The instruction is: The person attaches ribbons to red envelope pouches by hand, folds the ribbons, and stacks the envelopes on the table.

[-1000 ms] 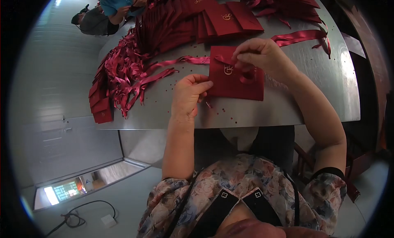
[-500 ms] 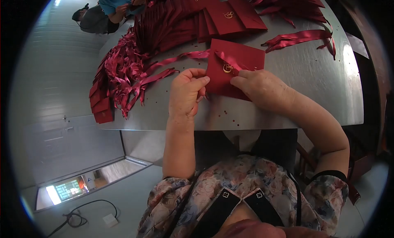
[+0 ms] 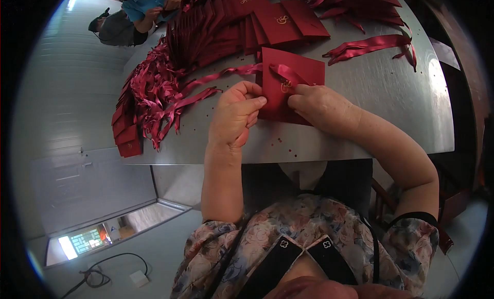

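A red card envelope [image 3: 278, 106] with a gold monogram lies in front of me on the metal table. A glossy red ribbon [image 3: 284, 74] crosses its face. My left hand [image 3: 231, 113] is closed, thumb and forefinger pinching at the envelope's left edge. Over the right part of the envelope, my right hand [image 3: 327, 109] is closed on the ribbon, its fingertips pressed together near the monogram. The ribbon's end under those fingers is hidden.
Fanned red envelopes [image 3: 280, 23] stand beyond my hands, with tangled ribbons [image 3: 152, 88] trailing at the left. Another ribbon strip [image 3: 368, 46] lies to the right on the metal table [image 3: 411, 118]. A person in a blue top [image 3: 135, 8] works at the far left.
The envelope and both hands sit slightly further left in view, as do the things around them. My right hand still grips the ribbon; my left stays at the envelope's edge.
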### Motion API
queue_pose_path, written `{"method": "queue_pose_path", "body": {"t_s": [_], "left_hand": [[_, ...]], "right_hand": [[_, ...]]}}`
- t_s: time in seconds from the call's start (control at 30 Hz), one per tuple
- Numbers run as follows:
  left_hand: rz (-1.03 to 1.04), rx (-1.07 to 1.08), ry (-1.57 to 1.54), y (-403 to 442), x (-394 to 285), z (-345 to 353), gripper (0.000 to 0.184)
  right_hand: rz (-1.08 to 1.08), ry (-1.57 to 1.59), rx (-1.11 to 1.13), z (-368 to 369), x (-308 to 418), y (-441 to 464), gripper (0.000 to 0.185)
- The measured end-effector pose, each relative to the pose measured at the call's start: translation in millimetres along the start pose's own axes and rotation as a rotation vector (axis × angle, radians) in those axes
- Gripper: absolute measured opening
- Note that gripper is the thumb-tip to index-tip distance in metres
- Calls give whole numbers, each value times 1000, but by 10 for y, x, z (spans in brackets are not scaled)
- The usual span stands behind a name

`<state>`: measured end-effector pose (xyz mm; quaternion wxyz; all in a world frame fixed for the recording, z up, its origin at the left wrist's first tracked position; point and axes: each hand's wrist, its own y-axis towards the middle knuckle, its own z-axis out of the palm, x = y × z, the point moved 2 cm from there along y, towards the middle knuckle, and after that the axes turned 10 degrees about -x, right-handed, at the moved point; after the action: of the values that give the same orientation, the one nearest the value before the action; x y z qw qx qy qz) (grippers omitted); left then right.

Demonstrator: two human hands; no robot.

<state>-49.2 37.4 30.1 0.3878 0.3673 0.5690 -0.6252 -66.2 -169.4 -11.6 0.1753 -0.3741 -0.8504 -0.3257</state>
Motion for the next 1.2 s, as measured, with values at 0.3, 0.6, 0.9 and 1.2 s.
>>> {"method": "queue_pose_path", "body": {"t_s": [0.3, 0.6, 0.9, 1.2], "left_hand": [[71, 87, 33, -50, -23, 53, 29], [229, -76, 107, -8, 91, 41, 26], [84, -109, -8, 9, 113, -1, 12], [83, -167, -112, -84, 186, 222, 10]], "right_hand": [[-5, 11, 11, 28, -7, -4, 9], [65, 69, -27, 28, -39, 13, 9], [2, 245, -266, -50, -23, 74, 15], [22, 158, -341, -80, 106, 79, 16]]}}
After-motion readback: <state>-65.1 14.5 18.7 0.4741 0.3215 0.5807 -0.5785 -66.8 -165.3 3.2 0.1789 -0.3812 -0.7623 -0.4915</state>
